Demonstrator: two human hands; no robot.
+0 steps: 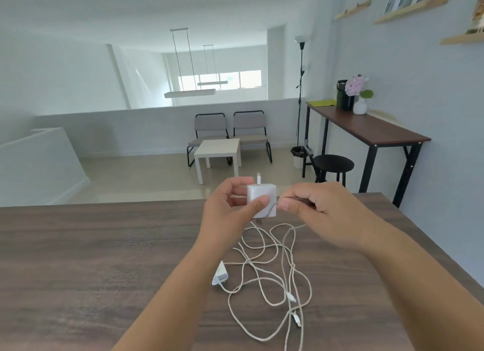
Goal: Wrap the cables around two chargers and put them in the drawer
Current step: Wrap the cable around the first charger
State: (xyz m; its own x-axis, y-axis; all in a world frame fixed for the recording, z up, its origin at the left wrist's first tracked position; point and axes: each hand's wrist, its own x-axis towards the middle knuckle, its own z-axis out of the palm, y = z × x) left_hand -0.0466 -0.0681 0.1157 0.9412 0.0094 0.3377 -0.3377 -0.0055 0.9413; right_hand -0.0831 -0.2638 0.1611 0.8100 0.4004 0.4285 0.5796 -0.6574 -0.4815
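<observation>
My left hand (230, 204) grips a white charger block (262, 197) above the far part of the wooden table (91, 267), thumb across its front face. A cable plug sticks up from the block's top. My right hand (322, 209) pinches that charger's white cable (275, 206) right beside the block. Below the hands, the loose white cables (272, 274) lie tangled on the table. A second white charger (219, 274) lies on the table at the left of the tangle. No drawer is in view.
Beyond the table's far edge stand a black stool (332, 164), a small white side table (218, 151) and two grey chairs (230, 130). A tall dark desk (366, 129) with a vase and a jug lines the right wall.
</observation>
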